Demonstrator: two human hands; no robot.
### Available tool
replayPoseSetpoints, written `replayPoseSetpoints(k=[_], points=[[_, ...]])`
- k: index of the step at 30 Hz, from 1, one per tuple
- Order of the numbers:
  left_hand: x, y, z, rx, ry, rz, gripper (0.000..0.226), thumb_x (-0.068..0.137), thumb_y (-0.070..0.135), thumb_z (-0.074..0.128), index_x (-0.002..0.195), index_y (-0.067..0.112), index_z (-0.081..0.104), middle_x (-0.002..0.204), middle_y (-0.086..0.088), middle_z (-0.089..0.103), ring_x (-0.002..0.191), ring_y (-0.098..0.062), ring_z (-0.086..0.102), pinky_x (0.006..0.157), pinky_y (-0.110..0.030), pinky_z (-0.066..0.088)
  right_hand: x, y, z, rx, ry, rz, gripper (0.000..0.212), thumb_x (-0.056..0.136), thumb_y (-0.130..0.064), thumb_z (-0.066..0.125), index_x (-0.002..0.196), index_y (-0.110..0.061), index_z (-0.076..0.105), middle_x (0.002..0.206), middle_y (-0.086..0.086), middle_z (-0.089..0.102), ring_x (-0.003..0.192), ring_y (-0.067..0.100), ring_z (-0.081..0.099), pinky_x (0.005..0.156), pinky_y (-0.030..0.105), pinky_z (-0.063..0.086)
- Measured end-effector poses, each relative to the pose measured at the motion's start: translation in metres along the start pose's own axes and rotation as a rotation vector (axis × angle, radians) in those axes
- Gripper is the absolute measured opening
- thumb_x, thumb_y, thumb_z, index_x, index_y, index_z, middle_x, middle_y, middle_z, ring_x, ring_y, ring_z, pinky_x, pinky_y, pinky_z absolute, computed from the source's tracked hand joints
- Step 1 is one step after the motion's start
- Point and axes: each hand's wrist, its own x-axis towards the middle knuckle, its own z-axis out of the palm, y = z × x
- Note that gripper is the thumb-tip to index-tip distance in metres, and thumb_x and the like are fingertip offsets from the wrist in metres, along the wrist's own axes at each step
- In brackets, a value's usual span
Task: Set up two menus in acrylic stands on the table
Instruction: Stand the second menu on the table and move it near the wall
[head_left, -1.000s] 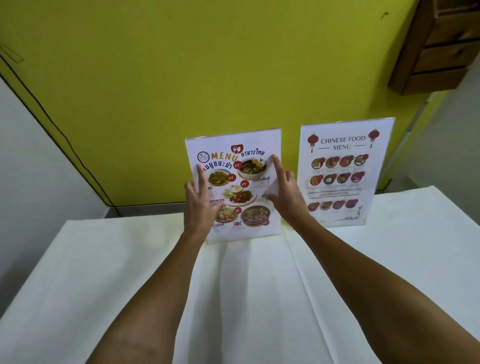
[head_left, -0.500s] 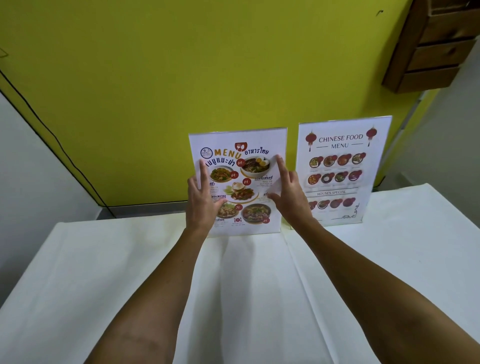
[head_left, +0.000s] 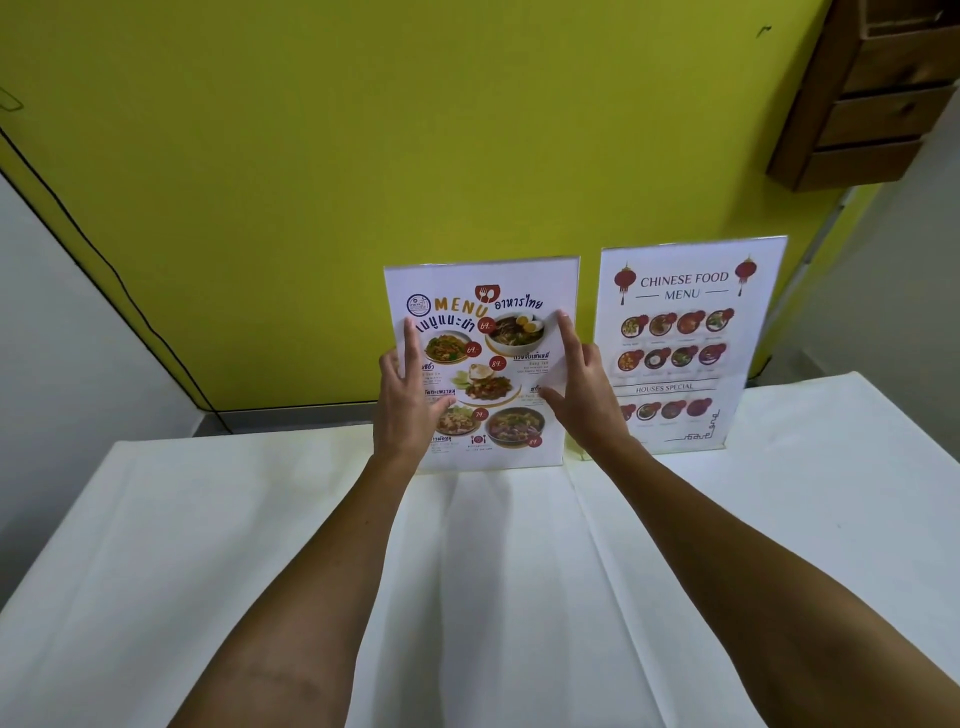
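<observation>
A Thai menu stand (head_left: 483, 364), upright at the table's (head_left: 208, 519) far edge, is steadied by left hand (head_left: 408, 400) and right hand (head_left: 582, 400), fingers spread flat against its front, gripping nothing. Beside it the Chinese menu stand (head_left: 685, 343) is left standing untouched. The acrylic is judged stiff, light and slippery, best taken by its side edges.

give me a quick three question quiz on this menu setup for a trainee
1. True or false: the Chinese food menu stands to the right of the Thai food menu.
2. Which menu do both hands touch? A) Thai food menu B) Chinese food menu C) neither
3. Fill in: both stands sit near the far edge of the table, on a ____ tablecloth.

Key:
1. True; they stand side by side in front of the yellow-green wall.
2. A; the left hand is at its left edge, the right hand at its right edge, fingers spread.
3. white
</observation>
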Motion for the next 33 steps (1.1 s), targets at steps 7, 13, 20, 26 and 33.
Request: replayPoseSetpoints(k=[7, 13, 20, 26, 33], points=[[-0.009, -0.011, 0.007, -0.029, -0.022, 0.031, 0.113, 0.075, 0.023, 0.079, 0.149, 0.030, -0.006, 0.152, -0.022, 0.019, 0.127, -0.035, 0.048, 0.084, -0.042, 0.057, -0.007, 0.003, -0.005, -0.020, -0.006, -0.050, 0.107, 0.078, -0.019, 0.075, 0.147, -0.043, -0.003, 0.131, 0.020, 0.042, 0.098, 0.033, 0.058, 0.076, 0.051, 0.057], [-0.016, -0.015, 0.010, -0.027, -0.045, 0.022, 0.106, 0.077, 0.020, 0.076, 0.149, 0.036, 0.000, 0.154, -0.021, 0.013, 0.128, -0.035, 0.047, 0.082, -0.044, 0.058, -0.012, 0.008, -0.006, -0.029, -0.015, -0.054, 0.105, 0.079, -0.018, 0.074, 0.148, -0.041, 0.000, 0.133, 0.021, 0.042, 0.105, 0.035, 0.057, 0.079, 0.053, 0.057], [-0.016, -0.016, 0.009, -0.034, -0.047, 0.019, 0.109, 0.077, 0.017, 0.077, 0.149, 0.036, -0.003, 0.150, -0.020, 0.021, 0.124, -0.033, 0.050, 0.084, -0.044, 0.057, -0.008, 0.005, -0.005, -0.041, -0.043, -0.054, 0.108, 0.080, -0.016, 0.073, 0.147, -0.043, -0.007, 0.139, 0.020, 0.039, 0.102, 0.036, 0.059, 0.075, 0.050, 0.056], [-0.011, -0.015, 0.006, -0.038, -0.102, -0.008, 0.112, 0.078, 0.014, 0.076, 0.147, 0.037, -0.009, 0.113, -0.015, 0.045, 0.091, -0.026, 0.057, 0.073, -0.040, 0.056, -0.003, 0.004, 0.003, -0.043, -0.088, -0.021, 0.117, 0.079, -0.008, 0.070, 0.142, -0.048, -0.020, 0.127, 0.016, 0.045, 0.092, 0.036, 0.059, 0.070, 0.051, 0.056], [-0.010, -0.015, 0.009, 0.037, -0.091, 0.002, 0.116, 0.074, 0.016, 0.079, 0.147, 0.031, -0.009, 0.106, -0.015, 0.044, 0.086, -0.027, 0.053, 0.076, -0.042, 0.055, -0.001, 0.007, 0.004, -0.077, -0.104, -0.046, 0.120, 0.081, -0.007, 0.069, 0.137, -0.049, -0.028, 0.118, 0.017, 0.044, 0.085, 0.031, 0.058, 0.068, 0.052, 0.056]])
